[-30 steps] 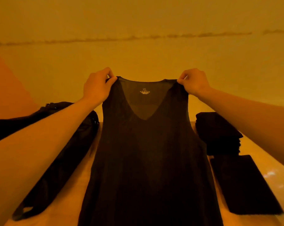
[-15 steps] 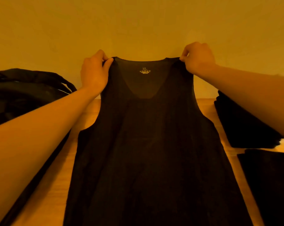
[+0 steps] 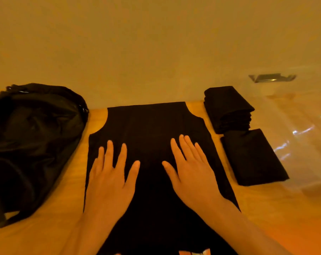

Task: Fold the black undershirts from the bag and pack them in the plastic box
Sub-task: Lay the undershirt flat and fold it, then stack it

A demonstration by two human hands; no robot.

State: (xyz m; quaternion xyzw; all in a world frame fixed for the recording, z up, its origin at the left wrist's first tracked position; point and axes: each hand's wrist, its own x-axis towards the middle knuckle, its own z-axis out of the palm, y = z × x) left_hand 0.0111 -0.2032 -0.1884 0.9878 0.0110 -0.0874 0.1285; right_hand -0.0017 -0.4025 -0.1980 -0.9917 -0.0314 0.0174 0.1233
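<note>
A black undershirt point(image 3: 148, 126) lies spread flat on the wooden table point(image 3: 266, 205), its shoulder end at the far edge by the wall. My left hand point(image 3: 111, 177) rests palm down on its left half, fingers spread. My right hand point(image 3: 191, 172) rests palm down on its right half, fingers spread. Neither hand grips the cloth. A black bag point(image 3: 30, 140) sits at the left of the table. A stack of folded black undershirts point(image 3: 227, 109) stands at the right, with one more folded undershirt point(image 3: 251, 157) in front of it. A clear plastic box point(image 3: 299, 126) lies further right, blurred.
A pale wall point(image 3: 156, 52) rises directly behind the table's far edge. A small metal fitting point(image 3: 272, 78) shows on the wall at the upper right. Bare wood shows between the shirt and the bag.
The undershirt, held up by its shoulder straps before, now lies flat on the table. Both hands let go of the straps and moved down onto the cloth with open palms.
</note>
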